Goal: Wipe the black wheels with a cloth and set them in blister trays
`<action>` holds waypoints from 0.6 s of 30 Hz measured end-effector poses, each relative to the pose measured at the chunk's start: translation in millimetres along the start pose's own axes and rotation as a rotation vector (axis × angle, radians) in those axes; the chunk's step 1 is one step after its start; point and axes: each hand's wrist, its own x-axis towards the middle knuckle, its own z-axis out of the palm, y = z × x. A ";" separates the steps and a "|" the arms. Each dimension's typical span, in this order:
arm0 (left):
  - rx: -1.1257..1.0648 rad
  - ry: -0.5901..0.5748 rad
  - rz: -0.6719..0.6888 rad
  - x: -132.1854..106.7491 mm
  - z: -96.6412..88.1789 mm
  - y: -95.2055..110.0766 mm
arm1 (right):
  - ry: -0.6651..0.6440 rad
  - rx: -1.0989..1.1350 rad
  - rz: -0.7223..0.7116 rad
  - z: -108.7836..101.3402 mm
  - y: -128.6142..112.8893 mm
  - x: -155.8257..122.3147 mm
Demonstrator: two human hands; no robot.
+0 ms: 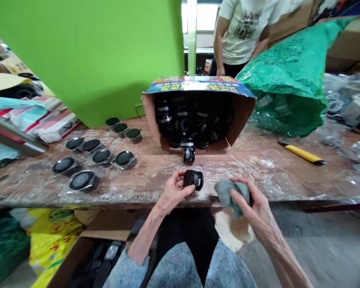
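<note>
My left hand grips a small black round part, like a short cylinder with an open ring-shaped end, just above the front of the wooden table. A crumpled grey-green cloth is bunched in my right hand, to the right of the part and apart from it. Just beyond my left hand, a similar black part lies at the mouth of a tipped cardboard box. Inside that box is a heap of more black parts, too dark to tell apart.
Several black discs in clear plastic packs stand on the left of the table. A yellow utility knife and a green plastic bag lie on the right. Below left is a carton. Another person stands behind.
</note>
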 end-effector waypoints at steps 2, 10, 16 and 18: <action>-0.134 -0.092 -0.018 -13.3 9.4 0.7 | 0.027 0.038 -0.220 14.5 -13.4 4.6; -0.358 -0.299 -0.036 -33.0 24.8 8.9 | -0.376 0.397 -0.051 20.6 -37.8 34.9; -0.774 -0.013 -0.084 -23.6 63.4 16.2 | -0.159 0.794 0.275 57.0 -18.6 32.7; -0.679 0.060 -0.019 -18.1 69.4 11.8 | -0.069 0.724 0.261 69.6 -11.4 26.8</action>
